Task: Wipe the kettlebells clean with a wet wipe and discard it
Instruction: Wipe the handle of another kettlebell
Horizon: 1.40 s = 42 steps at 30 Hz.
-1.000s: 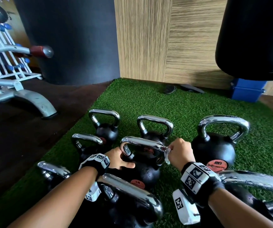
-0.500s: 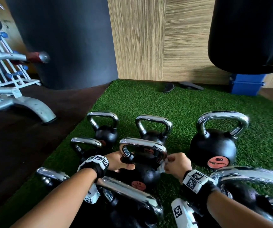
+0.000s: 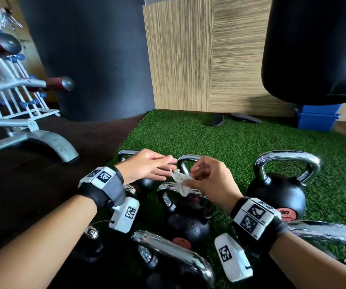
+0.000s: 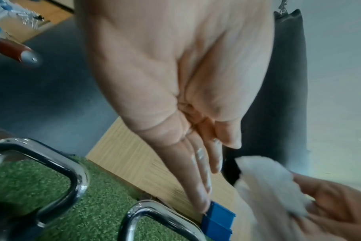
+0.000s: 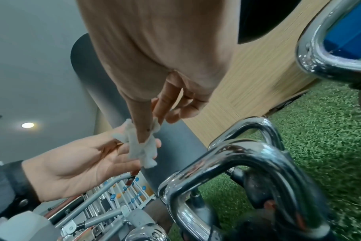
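The right hand pinches the crumpled wet wipe above the kettlebells; the left hand is flat and loose, fingers just beside the wipe.

kettlebells: glossy chrome handles, matt black | turf: rough

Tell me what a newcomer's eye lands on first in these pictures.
First, the crumpled white wipe pinched in the right hand at centre, with the open left hand reaching toward it. Below them, chrome-handled black kettlebells crowd the green turf. A black punching bag hangs top right.
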### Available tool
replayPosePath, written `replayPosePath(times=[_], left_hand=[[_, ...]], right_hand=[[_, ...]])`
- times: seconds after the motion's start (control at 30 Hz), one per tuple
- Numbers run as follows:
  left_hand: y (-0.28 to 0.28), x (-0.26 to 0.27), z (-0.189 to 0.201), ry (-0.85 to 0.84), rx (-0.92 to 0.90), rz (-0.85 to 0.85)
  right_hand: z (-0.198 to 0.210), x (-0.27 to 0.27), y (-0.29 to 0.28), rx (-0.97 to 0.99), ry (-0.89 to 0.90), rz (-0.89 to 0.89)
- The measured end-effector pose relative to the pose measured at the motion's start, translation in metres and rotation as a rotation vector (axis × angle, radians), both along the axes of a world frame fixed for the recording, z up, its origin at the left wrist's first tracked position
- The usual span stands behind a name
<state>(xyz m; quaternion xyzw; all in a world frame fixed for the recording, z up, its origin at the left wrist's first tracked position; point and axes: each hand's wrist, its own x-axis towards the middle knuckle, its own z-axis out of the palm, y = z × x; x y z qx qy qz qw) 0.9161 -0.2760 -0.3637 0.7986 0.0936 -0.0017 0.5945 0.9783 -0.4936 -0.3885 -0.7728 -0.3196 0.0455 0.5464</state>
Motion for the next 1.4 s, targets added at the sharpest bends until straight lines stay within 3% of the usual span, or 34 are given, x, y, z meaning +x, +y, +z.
replayPosePath(times=[0.27, 0.33, 0.47, 0.53, 0.6, 0.67, 0.73, 0.83, 0.93, 1.1, 1.2, 1.4], left_hand=[[-0.012, -0.001, 0.002, -0.024, -0.033, -0.101], [-0.005, 0.0, -0.003, -0.022, -0.041, -0.106], [0.005, 0.003, -0.015, -0.128, 0.025, -0.037], [0.004, 0.006, -0.024, -0.208, 0.118, 0.003], [-0.002, 0.009, -0.03, -0.255, 0.283, -0.014], [-0.007, 0.013, -0.034, -0.265, 0.455, -0.071], [-0.01, 0.017, -0.037, -0.261, 0.554, -0.1], [-0.015, 0.021, -0.045, -0.257, 0.696, -0.136], [-0.013, 0.016, -0.055, -0.311, 0.699, -0.172], [0.011, 0.006, -0.067, -0.309, 0.735, 0.033], [0.011, 0.003, -0.074, -0.393, 0.745, -0.011], [0.032, -0.003, -0.093, -0.37, 0.53, 0.095]], right_hand=[[-0.005, 0.003, 0.03, 0.037, -0.235, -0.249], [-0.01, 0.003, 0.029, 0.049, -0.232, -0.232], [-0.04, 0.013, 0.005, 0.061, -0.102, -0.2], [-0.069, 0.022, -0.01, -0.084, -0.049, -0.343], [-0.101, 0.027, -0.019, -0.231, 0.136, -0.412], [-0.132, 0.028, -0.02, -0.265, 0.385, -0.326], [-0.155, 0.028, -0.014, -0.209, 0.52, -0.199], [-0.175, 0.024, -0.01, -0.162, 0.453, -0.207], [-0.185, 0.018, -0.015, -0.157, 0.363, -0.227], [-0.184, 0.015, -0.022, -0.101, 0.269, -0.226], [-0.179, 0.019, -0.017, -0.108, 0.221, -0.221], [-0.174, 0.027, -0.016, -0.181, 0.181, -0.2]])
